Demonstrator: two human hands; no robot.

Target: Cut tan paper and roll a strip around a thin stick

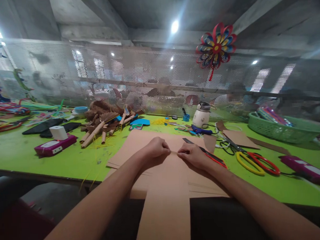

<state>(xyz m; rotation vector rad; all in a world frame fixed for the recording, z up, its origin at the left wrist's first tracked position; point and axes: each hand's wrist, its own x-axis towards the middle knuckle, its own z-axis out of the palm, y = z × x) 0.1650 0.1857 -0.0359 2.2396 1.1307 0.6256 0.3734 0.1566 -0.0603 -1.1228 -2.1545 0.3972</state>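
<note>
Over table [16, 151], left hand [157, 147], right hand [192, 155] pinch paper strip [168, 200], long axis toward wearer.

paper strip [167, 217]: cut off below | mesh screen [137, 70]: view through blurred

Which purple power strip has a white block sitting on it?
The left power strip has the white block on top; the right power strip shows none.

Green table [19, 149] partly covered w/ brown paper sheets [134, 142] under L hand [157, 146] & R hand [192, 154]. Brown rolls [94, 133] piled L of L hand; bottle [202, 115] stood beyond R hand; scissors [239, 148], green basket [274, 132] set to R of R hand.
</note>
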